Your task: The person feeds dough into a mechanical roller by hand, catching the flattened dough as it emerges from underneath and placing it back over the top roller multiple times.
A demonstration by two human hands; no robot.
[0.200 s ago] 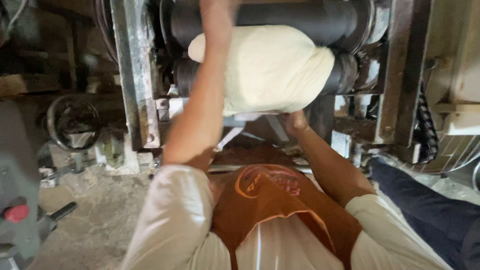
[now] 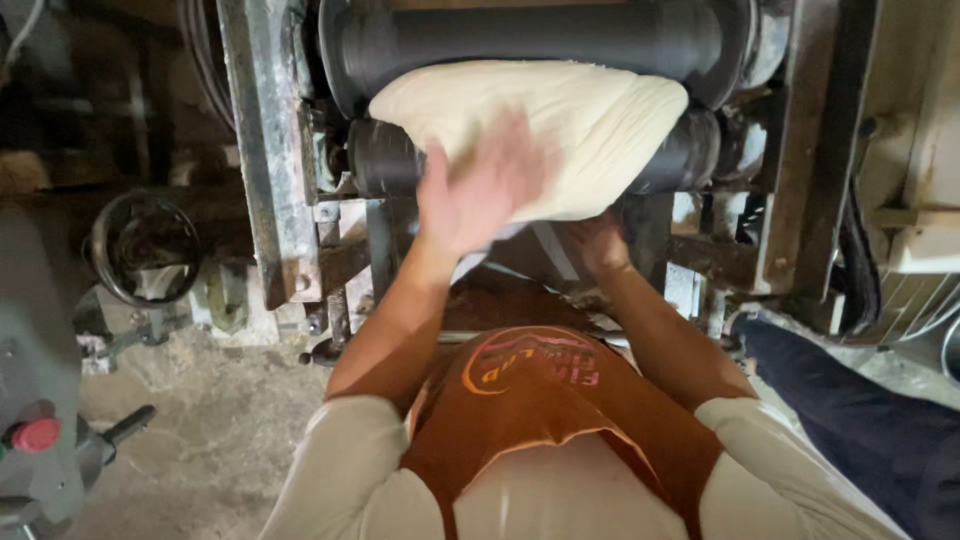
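a broad, pale slab of dough (image 2: pixel 560 125) hangs out of the gap between two dark steel rollers (image 2: pixel 530 40) of a heavy roller machine (image 2: pixel 265 150), its upper edge at the upper roller and its lower part sagging forward over the lower roller toward the person. the left hand (image 2: pixel 480 190) lies flat against the front of the sheet, fingers spread and blurred with motion, pressing rather than gripping. the right hand (image 2: pixel 598 243) sits under the lower edge of the dough, palm up as far as can be told; its fingers are mostly hidden, so whether they are curled or flat cannot be told. the dough looks soft, dense and fairly heavy: it droops under its own weight and shows fine fold lines along the right end. it would likely stretch or tear if pinched at an edge, and may be a little tacky, so it is best carried on open palms and forearms, one below the hanging edge and one steadying the face, kept well away from the nip of the rollers. an orange apron (image 2: pixel 540 400) covers the person's front; a dark-trousered leg (image 2: pixel 860 410) of someone else shows at the right, and a round hand wheel (image 2: pixel 145 248) stands at the left.
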